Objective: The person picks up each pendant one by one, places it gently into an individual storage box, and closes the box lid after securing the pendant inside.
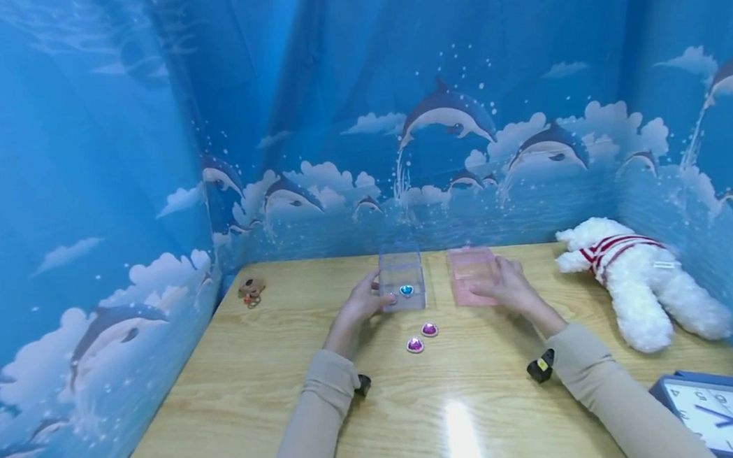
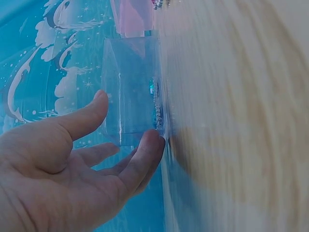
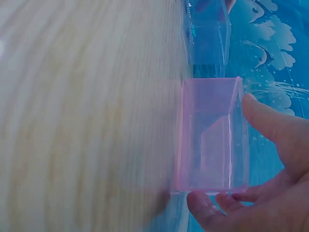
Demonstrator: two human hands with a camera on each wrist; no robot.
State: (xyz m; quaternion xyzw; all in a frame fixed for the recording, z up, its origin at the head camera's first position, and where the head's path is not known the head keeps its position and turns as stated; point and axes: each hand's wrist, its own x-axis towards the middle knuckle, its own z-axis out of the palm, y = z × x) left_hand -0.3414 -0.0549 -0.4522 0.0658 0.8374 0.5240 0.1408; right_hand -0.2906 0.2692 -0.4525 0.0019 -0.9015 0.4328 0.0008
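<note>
A clear bluish plastic box [image 1: 413, 300], its lid raised at the back, stands on the table; my left hand [image 1: 363, 300] holds it at the left side, thumb over the rim and fingers against the wall [image 2: 58, 169]. Inside lie a blue gem [image 1: 406, 290] with a silvery edge and a paler one [image 1: 392, 298] close to my thumb. To the right, my right hand [image 1: 509, 289] holds an open clear pink plastic box [image 1: 465, 294] by its right side, as the right wrist view also shows [image 3: 212, 140]. Two magenta gems [image 1: 429, 329] [image 1: 414, 345] lie in front of the boxes.
A small brown trinket [image 1: 252, 288] lies at the table's far left. On the right are a white plush toy [image 1: 637, 279] in a red-striped top and a clock [image 1: 724, 414]. A blue dolphin-print curtain [image 1: 309, 120] surrounds the wooden table [image 1: 226, 413].
</note>
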